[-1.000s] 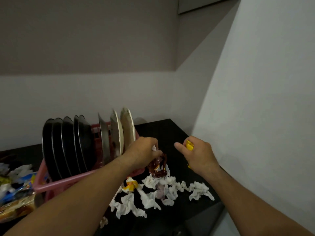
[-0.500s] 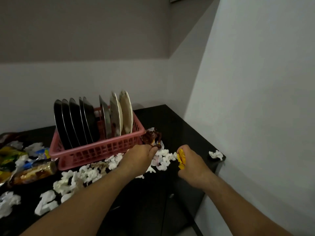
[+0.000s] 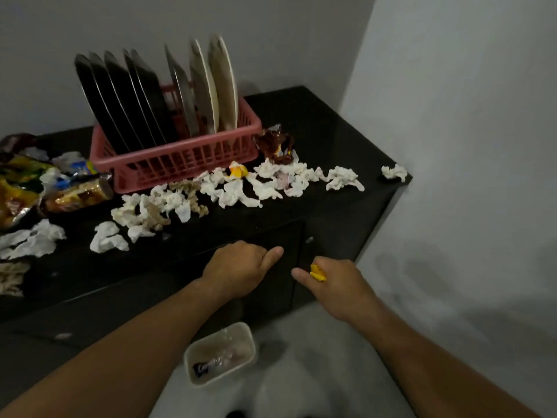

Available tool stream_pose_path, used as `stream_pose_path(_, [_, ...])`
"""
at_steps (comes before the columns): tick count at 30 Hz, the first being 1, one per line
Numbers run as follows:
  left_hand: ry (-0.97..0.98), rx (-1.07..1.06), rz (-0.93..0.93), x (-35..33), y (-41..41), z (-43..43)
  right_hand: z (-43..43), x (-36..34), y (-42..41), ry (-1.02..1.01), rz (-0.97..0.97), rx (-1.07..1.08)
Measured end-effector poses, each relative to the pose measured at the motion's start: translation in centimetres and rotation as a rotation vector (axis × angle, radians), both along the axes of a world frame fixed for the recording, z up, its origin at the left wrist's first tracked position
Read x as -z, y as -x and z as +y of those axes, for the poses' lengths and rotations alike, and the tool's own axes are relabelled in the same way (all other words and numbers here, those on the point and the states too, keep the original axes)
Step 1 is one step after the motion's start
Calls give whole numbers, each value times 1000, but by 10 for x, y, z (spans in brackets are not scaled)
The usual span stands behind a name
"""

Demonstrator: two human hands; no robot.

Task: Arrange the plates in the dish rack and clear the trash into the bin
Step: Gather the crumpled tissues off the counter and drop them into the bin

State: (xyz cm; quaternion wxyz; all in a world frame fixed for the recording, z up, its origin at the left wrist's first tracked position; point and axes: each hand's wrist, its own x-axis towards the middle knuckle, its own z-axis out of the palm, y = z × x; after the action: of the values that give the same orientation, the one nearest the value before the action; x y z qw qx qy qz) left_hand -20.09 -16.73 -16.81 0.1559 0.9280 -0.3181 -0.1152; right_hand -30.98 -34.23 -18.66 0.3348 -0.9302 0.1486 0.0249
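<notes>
One crumpled yellow foil wrapper point(image 3: 318, 272), pinched in the right hand point(image 3: 340, 283) near the pale rectangular plastic bin point(image 3: 250, 342) on the floor
Feather-light and springy, it likely wants a whole-wad pinch; left hand point(image 3: 238, 267) curled, contents hidden; soft white tissue wads point(image 3: 238, 191) litter the black desk point(image 3: 316, 122)

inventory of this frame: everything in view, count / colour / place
dish rack: 1, pink, back of the counter
plates: about 8, five dark, one grey, two cream, upright in the rack
tissues: many, white, crumpled, in front of the rack
stray tissue: 1, white, right corner
brown wrapper: 1, right of the rack
yellow scrap: 1, among the tissues
snack packets: several, mixed colours, left end
counter: 1, black
bin: 1, beige, on the floor, some trash inside
left hand: fingers curled, contents hidden
right hand: grips yellow wrapper
</notes>
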Motion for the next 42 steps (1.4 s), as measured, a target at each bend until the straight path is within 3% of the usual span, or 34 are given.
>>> stream_pose_path(7, [-112,31,119,106,17,75,74,99,21,75,-74,57])
stream_pose_path(12, [-214,-121,228,200,31,142,122,185,22,16,229,44])
stream_pose_path(17, [-103,-252,404,305,30,194,145,296,-8,-154,459,-35])
stream_pose_path(21, [-55,-313,525,386,32,213,170,393,-48,-168,508,-172])
stream_pose_path(28, [-110,-374,512,502,15,233,210,544,-116,122,624,-623])
stream_pose_path(35, [-112,-182,300,582,-14,227,226,635,-150,436,580,-769])
stream_pose_path(37, [-142,-141,266,596,-21,220,230,649,-150,452,588,-765])
stream_pose_path(42, [-352,-122,268,629,-32,199,224,640,-148,272,687,-799])
